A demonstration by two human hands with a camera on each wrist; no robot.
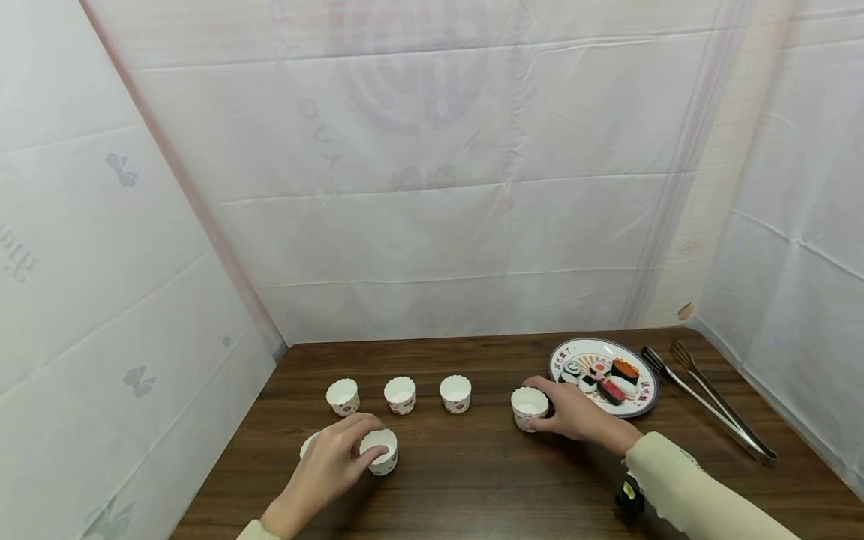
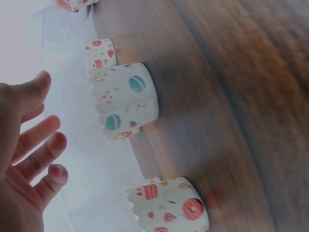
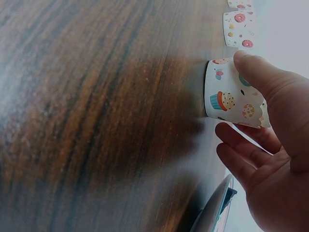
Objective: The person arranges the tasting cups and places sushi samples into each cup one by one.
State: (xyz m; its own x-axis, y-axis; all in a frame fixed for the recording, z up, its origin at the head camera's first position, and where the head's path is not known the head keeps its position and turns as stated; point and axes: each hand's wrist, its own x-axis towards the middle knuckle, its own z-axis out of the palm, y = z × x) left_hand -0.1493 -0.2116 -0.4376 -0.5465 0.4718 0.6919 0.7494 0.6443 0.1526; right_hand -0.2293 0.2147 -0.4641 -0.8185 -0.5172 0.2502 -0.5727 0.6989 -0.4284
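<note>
In the head view my right hand (image 1: pixel 570 409) grips a white paper baking cup (image 1: pixel 529 405) that stands on the table. Its thumb lies against the printed side in the right wrist view, where cupcake pictures show on the cup (image 3: pixel 229 96). My left hand (image 1: pixel 331 454) is held above another baking cup (image 1: pixel 382 454) at the front left. The left wrist view shows that hand (image 2: pixel 31 140) with loosely bent fingers, apart from the cup with green macaron prints (image 2: pixel 128 96). One more cup (image 1: pixel 307 444) is mostly hidden behind the left hand.
Three baking cups (image 1: pixel 400 395) stand in a row farther back. At the back right, a round plate (image 1: pixel 563 352) holds several sushi pieces (image 1: pixel 612 390). Metal tongs (image 1: pixel 718 409) lie right of it. White cloth sheets (image 1: pixel 418 225) hang around the brown wooden table (image 1: pixel 466 495).
</note>
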